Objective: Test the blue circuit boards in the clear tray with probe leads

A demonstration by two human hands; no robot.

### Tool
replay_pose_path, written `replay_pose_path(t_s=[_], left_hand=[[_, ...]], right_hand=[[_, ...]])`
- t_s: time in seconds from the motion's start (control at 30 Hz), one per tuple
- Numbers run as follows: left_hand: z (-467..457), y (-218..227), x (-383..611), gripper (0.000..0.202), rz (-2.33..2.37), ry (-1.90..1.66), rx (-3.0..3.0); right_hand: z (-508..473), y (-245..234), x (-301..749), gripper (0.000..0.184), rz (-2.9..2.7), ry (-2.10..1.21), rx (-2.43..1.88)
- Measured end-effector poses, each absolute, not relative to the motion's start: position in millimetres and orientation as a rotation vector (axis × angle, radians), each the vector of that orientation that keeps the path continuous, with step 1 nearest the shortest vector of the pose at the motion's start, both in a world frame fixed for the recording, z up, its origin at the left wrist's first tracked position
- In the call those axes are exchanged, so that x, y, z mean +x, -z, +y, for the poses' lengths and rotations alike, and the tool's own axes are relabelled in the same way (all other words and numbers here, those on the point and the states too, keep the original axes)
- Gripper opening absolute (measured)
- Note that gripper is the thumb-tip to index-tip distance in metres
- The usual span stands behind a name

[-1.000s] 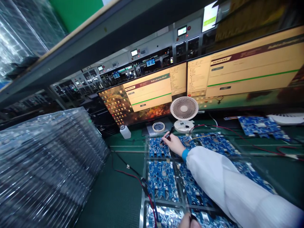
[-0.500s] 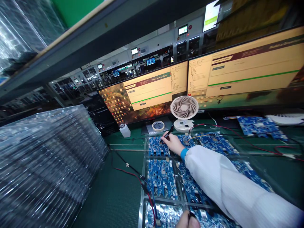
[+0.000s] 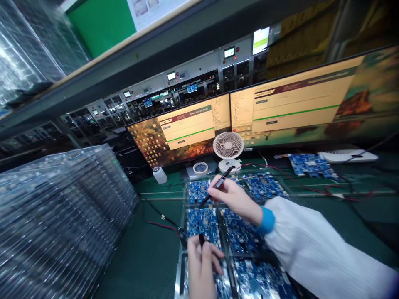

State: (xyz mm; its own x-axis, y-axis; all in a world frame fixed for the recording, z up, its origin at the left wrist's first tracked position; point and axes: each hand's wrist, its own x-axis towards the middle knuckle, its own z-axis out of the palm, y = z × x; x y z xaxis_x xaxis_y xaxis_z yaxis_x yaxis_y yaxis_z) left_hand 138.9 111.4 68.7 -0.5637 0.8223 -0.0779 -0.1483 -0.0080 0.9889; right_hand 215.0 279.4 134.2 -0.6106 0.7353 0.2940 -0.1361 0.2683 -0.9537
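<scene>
My right hand grips a black marker pen, slanted with its lower end over the circuit boards. My left hand pinches a small black piece, which looks like a pen cap, between thumb and forefinger. Its other fingers are loosely curled. Beneath both hands lies a clear plastic tray divided into compartments, with blue circuit boards in them. The white right sleeve with its blue cuff hides part of the boards.
At left stands a tall stack of clear trays. Behind the tray are a white fan, a tape roll, a white bottle and two monitors. Thin cables cross the green mat. Another blue board lies at right.
My left hand has come up and forward from the bottom edge over the boards. The right hand has drawn the marker back toward me, off the far-left board. The view has shifted slightly.
</scene>
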Motion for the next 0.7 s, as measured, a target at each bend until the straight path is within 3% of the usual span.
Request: replay_pose_path(t_s=[0.13,0.4,0.57,0.7], left_hand=[[108.0,-86.4,126.2,0.045,1.668,-1.611,0.929],[92.5,-115.6,155.9,0.040,1.754,-1.443,1.191],[74.4,-128.4,194.0,0.032,1.615,-1.319,1.340],[59.9,-126.5,219.0,0.042,1.401,-1.254,1.375]], right_hand=[[231.6,-165.6,261.4,0.039,-1.807,-1.482,-0.479],[199.4,-176.5,310.8,0.038,-1.810,-1.447,-0.546],[167.2,-167.9,335.3,0.034,-1.811,-1.548,-0.544],[143.3,-160.4,368.7,0.029,-1.805,-1.559,-0.602]])
